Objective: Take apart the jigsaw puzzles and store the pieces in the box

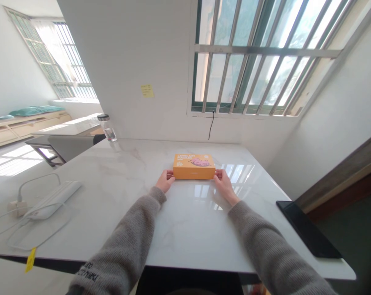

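Note:
An orange puzzle box with white lettering and a pink picture on its lid lies flat on the white marbled table, towards the back. My left hand is closed at the box's left end, its fingers against the side. At the opposite end my right hand grips the right side, fingers curled by the lower corner. The lid looks shut, and the box's contents are hidden.
A clear bottle stands at the back left corner. On the left lie a white power strip, a plug and loose cables. A black flat device rests along the right edge. The wall rises behind the table.

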